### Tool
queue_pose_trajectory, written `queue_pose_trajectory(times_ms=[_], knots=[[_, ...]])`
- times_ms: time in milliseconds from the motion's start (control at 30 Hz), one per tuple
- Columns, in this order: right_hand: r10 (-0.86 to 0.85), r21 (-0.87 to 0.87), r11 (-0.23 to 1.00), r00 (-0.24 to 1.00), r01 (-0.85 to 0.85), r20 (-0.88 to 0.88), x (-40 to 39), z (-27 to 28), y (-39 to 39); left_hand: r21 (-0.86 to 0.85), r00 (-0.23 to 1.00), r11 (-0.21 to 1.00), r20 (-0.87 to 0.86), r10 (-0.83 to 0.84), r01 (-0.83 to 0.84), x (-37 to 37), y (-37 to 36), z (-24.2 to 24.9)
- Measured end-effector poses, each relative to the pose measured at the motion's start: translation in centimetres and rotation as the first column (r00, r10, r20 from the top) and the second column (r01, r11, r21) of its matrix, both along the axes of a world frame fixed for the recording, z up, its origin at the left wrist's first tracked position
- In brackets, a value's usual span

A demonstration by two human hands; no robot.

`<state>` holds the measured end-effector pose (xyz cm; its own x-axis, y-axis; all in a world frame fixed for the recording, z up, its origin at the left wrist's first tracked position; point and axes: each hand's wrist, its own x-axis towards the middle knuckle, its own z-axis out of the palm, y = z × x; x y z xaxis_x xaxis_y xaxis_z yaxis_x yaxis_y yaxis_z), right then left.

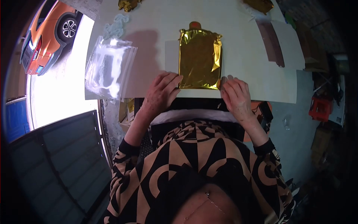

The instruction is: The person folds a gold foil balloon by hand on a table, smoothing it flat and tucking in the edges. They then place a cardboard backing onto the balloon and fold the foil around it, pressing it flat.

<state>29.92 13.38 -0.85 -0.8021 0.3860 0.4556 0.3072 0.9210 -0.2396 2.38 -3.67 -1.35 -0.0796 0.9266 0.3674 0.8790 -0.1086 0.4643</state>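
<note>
A flat, shiny gold foil packet [200, 59] lies on the pale table, its foil crinkled at the top corners and along the edges. At its lower left corner, my left hand [160, 93] is closed, thumb and fingertips pinched against the foil's edge. My right hand [236, 97] is at the lower right corner with its fingers curled and bunched together at the edge. What sits inside the foil is hidden. Just beyond the packet's top edge shows a small orange-brown round object [195, 25], partly covered by the packet.
Clear plastic sleeves [110, 71] lie stacked on the left of the table [238, 41], below a crumpled pale-blue bundle [115, 26]. Gold foil pieces [259, 5] are at the far edge. A brown strip [270, 43] lies right; a red stool [320, 108] stands on the floor.
</note>
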Motion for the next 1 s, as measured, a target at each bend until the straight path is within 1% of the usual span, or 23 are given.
queue_pose_trajectory(times_ms=[100, 233, 333, 433, 533, 667, 833, 867, 967, 1000], knots=[[0.008, -0.063, 0.998, 1.000, -0.007, 0.006, -0.3, 0.7, 0.2, 0.018, 0.999, 1.000, 0.029, -0.026, 0.026, -0.1, 0.0, 0.3], [0.023, -0.074, 0.997, 1.000, -0.023, -0.011, -1.1, 0.7, 0.3, 0.022, 1.000, 1.000, 0.010, -0.002, 0.002, 0.0, 0.1, 0.0], [0.149, -0.018, 0.989, 0.986, -0.148, 0.078, -2.0, 1.5, 0.0, 0.035, 1.000, 0.999, 0.004, 0.011, -0.011, -0.1, 0.2, -0.5], [0.173, -0.022, 0.985, 0.978, -0.171, 0.116, -2.1, 0.2, 0.2, 0.042, 0.999, 0.999, 0.014, 0.029, -0.029, 0.1, 0.3, -0.5], [0.174, -0.102, 0.981, 0.977, -0.162, 0.124, -2.2, 0.0, 0.6, 0.037, 0.998, 0.998, 0.030, 0.054, -0.055, 0.2, 0.3, -0.4], [0.160, -0.159, 0.977, 0.980, -0.141, 0.118, -2.3, 0.1, 0.5, 0.043, 0.996, 0.996, 0.034, 0.078, -0.080, 0.5, 0.7, -0.2], [0.150, -0.175, 0.976, 0.980, -0.126, 0.130, -2.3, 0.2, 0.4, 0.043, 0.995, 0.994, 0.019, 0.098, -0.099, 0.8, 1.6, -0.2], [0.152, -0.179, 0.976, 0.980, -0.127, 0.130, -2.3, 0.1, 0.4, 0.012, 0.997, 0.997, -0.004, 0.080, -0.080, 0.8, 2.0, 0.0], [0.143, -0.188, 0.975, 0.980, -0.116, 0.138, -2.2, 0.1, 0.3, 0.071, 0.998, 0.996, -0.001, 0.056, -0.056, 1.4, 4.8, 1.8], [0.140, -0.185, 0.976, 0.980, -0.113, 0.139, -2.3, 0.0, 0.4, 0.021, 0.999, 0.999, -0.017, 0.033, -0.032, 1.4, 5.8, 1.4]])
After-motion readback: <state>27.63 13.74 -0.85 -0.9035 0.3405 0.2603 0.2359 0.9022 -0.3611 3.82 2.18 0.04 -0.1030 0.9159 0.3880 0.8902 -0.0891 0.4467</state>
